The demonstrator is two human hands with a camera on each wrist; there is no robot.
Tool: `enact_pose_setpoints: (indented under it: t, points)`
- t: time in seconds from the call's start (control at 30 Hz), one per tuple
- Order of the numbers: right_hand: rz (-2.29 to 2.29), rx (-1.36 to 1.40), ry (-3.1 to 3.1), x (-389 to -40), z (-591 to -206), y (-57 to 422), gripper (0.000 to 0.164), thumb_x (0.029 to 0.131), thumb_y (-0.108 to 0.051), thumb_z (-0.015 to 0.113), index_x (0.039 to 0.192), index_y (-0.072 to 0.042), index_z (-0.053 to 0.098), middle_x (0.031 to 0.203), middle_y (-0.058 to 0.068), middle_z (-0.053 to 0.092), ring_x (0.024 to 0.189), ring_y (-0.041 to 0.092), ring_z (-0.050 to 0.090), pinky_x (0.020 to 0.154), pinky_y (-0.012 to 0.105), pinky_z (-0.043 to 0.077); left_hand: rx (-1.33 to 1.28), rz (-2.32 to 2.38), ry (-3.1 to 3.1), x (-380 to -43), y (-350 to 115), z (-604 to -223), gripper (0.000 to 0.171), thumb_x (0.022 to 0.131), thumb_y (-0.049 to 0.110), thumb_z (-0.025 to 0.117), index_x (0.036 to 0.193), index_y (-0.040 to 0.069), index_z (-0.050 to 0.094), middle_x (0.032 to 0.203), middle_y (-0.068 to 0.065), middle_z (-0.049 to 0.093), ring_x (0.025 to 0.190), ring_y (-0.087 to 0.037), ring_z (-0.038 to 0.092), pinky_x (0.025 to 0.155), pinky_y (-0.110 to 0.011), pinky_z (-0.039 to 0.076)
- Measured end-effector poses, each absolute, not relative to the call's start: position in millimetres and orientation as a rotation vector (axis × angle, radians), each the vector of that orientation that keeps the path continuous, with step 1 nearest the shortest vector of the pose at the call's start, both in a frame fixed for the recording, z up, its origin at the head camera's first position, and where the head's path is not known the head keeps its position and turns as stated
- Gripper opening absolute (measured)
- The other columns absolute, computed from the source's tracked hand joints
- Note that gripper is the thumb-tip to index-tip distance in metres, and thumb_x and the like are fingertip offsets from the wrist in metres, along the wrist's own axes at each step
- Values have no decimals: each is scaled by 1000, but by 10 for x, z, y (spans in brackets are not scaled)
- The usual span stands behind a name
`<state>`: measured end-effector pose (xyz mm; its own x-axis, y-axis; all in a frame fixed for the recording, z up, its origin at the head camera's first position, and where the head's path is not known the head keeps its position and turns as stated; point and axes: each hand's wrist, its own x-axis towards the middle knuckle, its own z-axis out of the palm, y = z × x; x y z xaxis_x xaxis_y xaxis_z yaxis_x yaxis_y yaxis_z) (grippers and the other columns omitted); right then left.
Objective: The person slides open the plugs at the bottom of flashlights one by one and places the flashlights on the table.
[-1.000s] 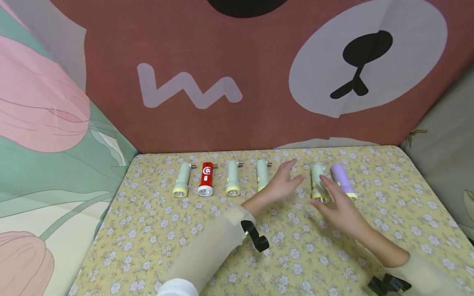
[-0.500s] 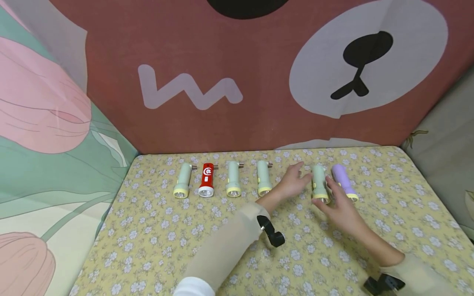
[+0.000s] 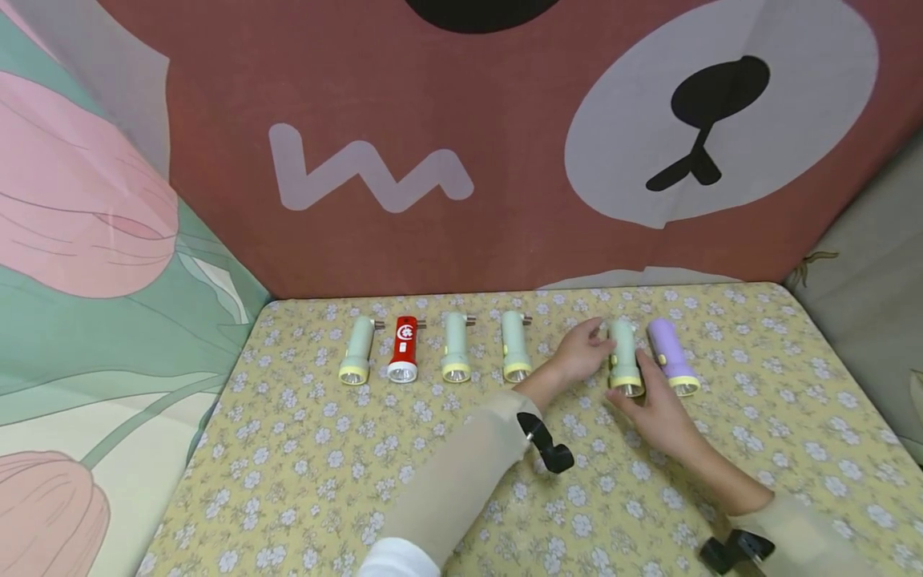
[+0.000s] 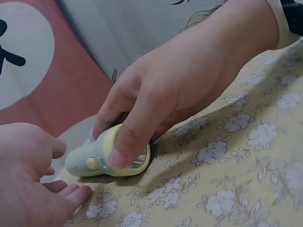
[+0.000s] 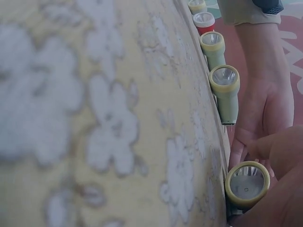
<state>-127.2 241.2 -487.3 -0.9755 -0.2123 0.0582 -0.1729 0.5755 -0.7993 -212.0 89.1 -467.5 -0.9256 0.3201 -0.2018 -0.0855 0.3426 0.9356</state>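
Right hand [image 3: 659, 406] pinching green flashlight [image 3: 622, 346], left hand [image 3: 579, 353] loosely spread, its contact unclear

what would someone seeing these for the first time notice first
Probably the huge cartoon face on the reddish backdrop behind the table. Next, the red flashlight, second from left in the row, and the purple flashlight at its right end. Then the hands: the right hand around the yellow-rimmed end of the green flashlight beside the purple one, the left hand on that green flashlight's left side.
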Motion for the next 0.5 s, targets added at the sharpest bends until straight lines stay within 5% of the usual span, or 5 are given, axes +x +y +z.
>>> enact_pose_setpoints:
  t: [0.5]
  points:
    - [-1446, -361, 2779, -1304, -4909, 2412, 77, 104, -9, 59, 156, 15, 7, 157, 42, 16, 138, 61, 27, 107, 73, 31, 180, 1668, 2244, -2113, 1050, -4759, 56, 99, 9, 67, 152, 6, 47, 139, -11, 61, 123, -19, 61, 97, -21, 51]
